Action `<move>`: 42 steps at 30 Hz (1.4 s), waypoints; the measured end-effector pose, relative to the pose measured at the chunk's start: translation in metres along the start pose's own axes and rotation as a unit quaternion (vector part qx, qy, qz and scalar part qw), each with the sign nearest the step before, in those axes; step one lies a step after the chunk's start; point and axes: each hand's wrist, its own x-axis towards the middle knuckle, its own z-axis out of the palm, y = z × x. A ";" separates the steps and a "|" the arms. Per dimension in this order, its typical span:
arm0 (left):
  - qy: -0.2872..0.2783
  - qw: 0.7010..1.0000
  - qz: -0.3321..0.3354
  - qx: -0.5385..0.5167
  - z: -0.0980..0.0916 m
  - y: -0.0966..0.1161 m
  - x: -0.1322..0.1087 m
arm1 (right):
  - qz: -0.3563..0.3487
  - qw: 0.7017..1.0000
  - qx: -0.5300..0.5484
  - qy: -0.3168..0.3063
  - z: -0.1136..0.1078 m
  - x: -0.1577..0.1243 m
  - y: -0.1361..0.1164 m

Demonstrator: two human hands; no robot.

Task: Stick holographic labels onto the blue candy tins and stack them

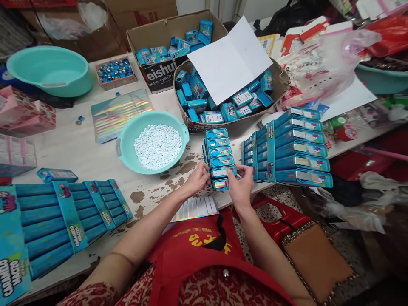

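A short row of blue candy tins (219,162) stands on the table in front of me, with round dents in several lids. The two nearest tins carry shiny strips on top. My left hand (200,177) is closed, its fingertips pinched against the left side of the row; what they hold is hidden. From the right, my right hand (241,185) grips the second-nearest tin, thumb on its top and fingers along its side. Just below lies a sheet of silvery stickers (196,209), partly over the table's edge.
A turquoise bowl (120,146) holds white candies. Stacked blue tins stand right (295,148) and left (51,216). Behind are cardboard boxes (191,123) of tins, white paper (231,55), a sticker stack (117,112), a tray of round blue pieces (116,72) and another bowl (47,72).
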 end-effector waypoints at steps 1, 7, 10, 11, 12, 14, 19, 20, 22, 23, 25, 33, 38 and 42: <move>0.020 0.999 -0.013 0.042 0.000 -0.005 -0.001 | 0.021 1.000 0.020 -0.010 -0.001 0.000 0.000; 0.129 0.974 0.090 0.164 0.022 -0.013 -0.027 | 0.016 0.999 -0.014 -0.033 -0.002 0.001 -0.003; 0.064 0.957 0.107 0.260 0.031 -0.012 -0.033 | 0.003 0.999 -0.040 -0.017 -0.002 0.006 -0.001; 0.047 0.951 0.089 0.293 0.027 -0.014 -0.034 | 0.000 0.999 -0.045 -0.015 -0.004 0.007 -0.001; 0.038 0.944 0.065 0.320 0.019 -0.019 -0.034 | -0.010 0.999 -0.049 -0.011 -0.006 0.008 -0.002; 0.037 0.938 0.008 0.343 -0.007 -0.033 -0.037 | -0.063 0.996 -0.070 0.013 -0.013 0.002 -0.007; -0.045 0.936 -0.154 0.312 -0.076 -0.090 -0.064 | -0.277 0.954 -0.068 -0.095 -0.012 -0.048 -0.021; -0.068 0.934 -0.185 0.297 -0.082 -0.101 -0.070 | -0.287 0.937 -0.048 -0.193 -0.004 -0.060 -0.018; -0.075 0.939 -0.227 0.248 -0.083 -0.119 -0.080 | -0.244 0.892 -0.042 -0.377 0.022 -0.079 -0.004; -0.059 0.944 -0.235 0.223 -0.080 -0.125 -0.083 | -0.205 0.875 -0.065 -0.435 0.037 -0.086 0.005; -0.023 0.954 -0.235 0.183 -0.073 -0.132 -0.085 | -0.158 0.835 -0.144 -0.507 0.067 -0.096 0.027; 0.031 0.951 -0.264 0.161 -0.066 -0.138 -0.083 | -0.245 0.691 -0.299 -0.611 0.096 -0.110 0.046; 0.041 0.952 -0.267 0.145 -0.065 -0.142 -0.083 | -0.267 0.662 -0.304 -0.630 0.091 -0.109 0.042; 0.042 0.952 -0.267 0.146 -0.063 -0.143 -0.082 | -0.258 0.703 -0.286 -0.598 0.096 -0.108 0.046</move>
